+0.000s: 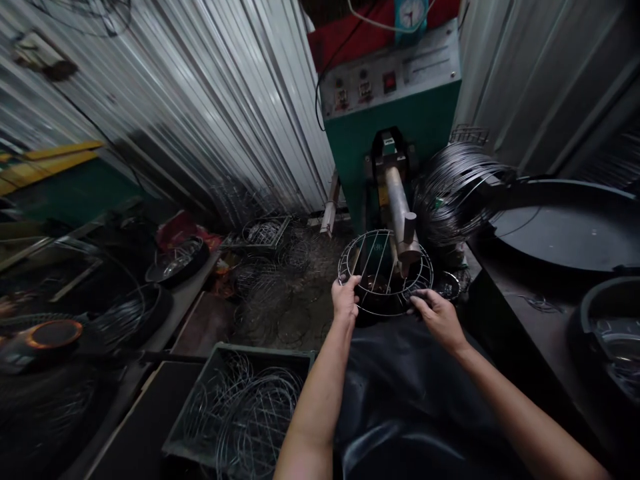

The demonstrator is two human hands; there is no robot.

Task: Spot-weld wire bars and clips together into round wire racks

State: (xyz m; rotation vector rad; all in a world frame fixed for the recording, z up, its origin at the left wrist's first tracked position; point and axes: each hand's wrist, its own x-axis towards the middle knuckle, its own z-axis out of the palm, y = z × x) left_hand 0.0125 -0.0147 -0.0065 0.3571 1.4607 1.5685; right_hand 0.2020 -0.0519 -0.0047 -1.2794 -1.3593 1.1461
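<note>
A round wire rack (385,293), with parallel bars across it and short wires around its rim, is in front of me, tilted. My left hand (346,301) is closed on its left rim, the thumb on top. My right hand (440,319) pinches at the lower right rim; whether a small loose wire is also between those fingertips, I cannot tell. Right by the rack is the metal arm (400,207) of a green machine (395,110), its blunt tip over the right part of the rack. Dark cloth (400,393) covers my lap below the hands.
A green crate (175,427) of wire rings and grids stands lower left. Coiled wire (453,193) and a large black dish (565,233) are right of the machine. A dark tub (583,320) stands at the far right. Wire pieces litter the floor (285,313).
</note>
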